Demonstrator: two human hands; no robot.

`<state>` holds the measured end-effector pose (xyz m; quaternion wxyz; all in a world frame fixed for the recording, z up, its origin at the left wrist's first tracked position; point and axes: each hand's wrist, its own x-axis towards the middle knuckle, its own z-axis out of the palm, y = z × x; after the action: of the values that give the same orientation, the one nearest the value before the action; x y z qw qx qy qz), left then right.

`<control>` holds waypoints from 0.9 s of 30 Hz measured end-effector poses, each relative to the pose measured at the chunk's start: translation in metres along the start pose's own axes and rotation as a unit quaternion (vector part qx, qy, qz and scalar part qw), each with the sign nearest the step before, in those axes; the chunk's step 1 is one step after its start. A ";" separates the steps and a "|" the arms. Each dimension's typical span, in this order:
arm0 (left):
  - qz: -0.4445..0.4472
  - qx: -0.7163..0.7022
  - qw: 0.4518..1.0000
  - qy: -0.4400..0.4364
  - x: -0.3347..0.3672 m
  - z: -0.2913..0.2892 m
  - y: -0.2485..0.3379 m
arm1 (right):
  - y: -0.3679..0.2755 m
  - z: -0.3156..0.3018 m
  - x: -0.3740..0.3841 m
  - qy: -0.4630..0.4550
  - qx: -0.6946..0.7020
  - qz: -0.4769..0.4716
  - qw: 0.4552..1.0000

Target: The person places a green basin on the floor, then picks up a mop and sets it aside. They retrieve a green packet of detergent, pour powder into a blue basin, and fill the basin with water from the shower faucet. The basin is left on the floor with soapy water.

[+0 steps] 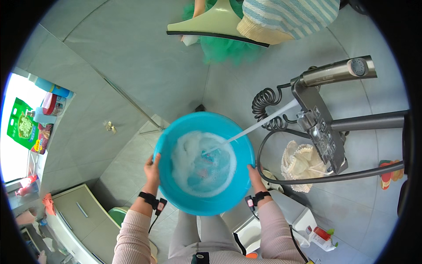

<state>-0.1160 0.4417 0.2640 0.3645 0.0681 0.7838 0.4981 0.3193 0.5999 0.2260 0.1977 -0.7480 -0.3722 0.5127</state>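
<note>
A round blue plastic basin (241, 189) is held in front of my body by both hands. My left hand (152, 171) grips its left rim, with the thumb on top and the other fingers mostly hidden behind the wall. On the opposite rim, my right hand (255, 176) is closed in the same way, its fingers largely out of sight. White suds (184, 152) float on the water inside. Bluish and pinkish shapes show beneath the foam, too blurred to name. A stream of water (263, 121) runs slantwise into the basin from the dark grey shower fixture (321, 123).
A handheld sprayer (336, 74) with a coiled hose (265, 100) and a looping black hose (281, 180) hang at the right. A cream lace cloth (299, 167) hangs behind the fixture. Above are a pale squeegee (211, 22) and a striped towel (290, 20). A cabinet (83, 215) stands lower left.
</note>
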 end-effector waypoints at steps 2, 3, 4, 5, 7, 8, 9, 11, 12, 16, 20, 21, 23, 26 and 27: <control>0.054 -0.027 0.998 0.012 0.010 -0.002 -0.005 | 0.009 0.009 0.004 -0.048 -0.065 -0.153 0.985; 0.074 -0.103 0.992 -0.021 0.014 -0.005 -0.007 | 0.016 0.016 0.002 -0.008 -0.155 -0.208 0.966; 0.033 -0.081 0.996 0.001 0.016 -0.006 -0.010 | 0.021 0.017 -0.001 0.020 -0.166 -0.184 0.969; 0.007 -0.055 0.998 0.035 0.013 -0.009 -0.013 | 0.027 0.016 -0.005 0.013 -0.159 -0.173 0.972; -0.069 0.032 0.995 0.057 0.008 -0.009 -0.014 | 0.029 0.007 -0.010 -0.012 -0.093 -0.040 0.995; -0.057 0.013 0.997 0.059 0.003 -0.004 -0.014 | 0.027 0.002 -0.011 -0.026 -0.022 -0.023 0.999; 0.001 0.024 0.997 0.066 0.003 -0.005 -0.011 | 0.026 0.001 -0.010 -0.064 -0.015 -0.051 0.997; 0.022 0.019 0.999 0.035 0.005 -0.004 -0.002 | 0.023 0.002 -0.009 -0.072 0.023 -0.061 0.995; 0.032 -0.010 0.999 -0.002 0.006 -0.004 0.002 | 0.022 0.006 -0.007 -0.085 0.087 -0.096 0.988; 0.021 -0.059 0.997 0.046 0.002 -0.023 0.008 | 0.036 0.040 -0.016 -0.045 -0.111 -0.130 0.984; -0.074 0.018 0.996 0.040 -0.009 -0.022 -0.008 | 0.038 0.020 -0.012 -0.016 0.021 -0.021 0.999; -0.038 0.013 0.998 0.053 -0.007 -0.021 -0.010 | 0.034 0.017 -0.006 -0.016 0.003 -0.007 1.000; -0.005 -0.009 0.999 0.051 -0.002 -0.018 -0.015 | 0.027 0.019 0.002 -0.030 -0.017 -0.105 0.994; -0.002 -0.080 0.997 0.016 0.001 -0.026 -0.016 | 0.024 0.032 0.000 -0.005 -0.119 -0.182 0.976; -0.033 -0.087 0.996 0.017 -0.003 -0.026 -0.018 | 0.024 0.032 -0.004 0.002 -0.134 -0.182 0.974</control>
<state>-0.1260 0.4122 0.2566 0.3720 0.0021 0.7453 0.5533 0.2978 0.5787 0.1993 0.1858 -0.6883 -0.5673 0.4123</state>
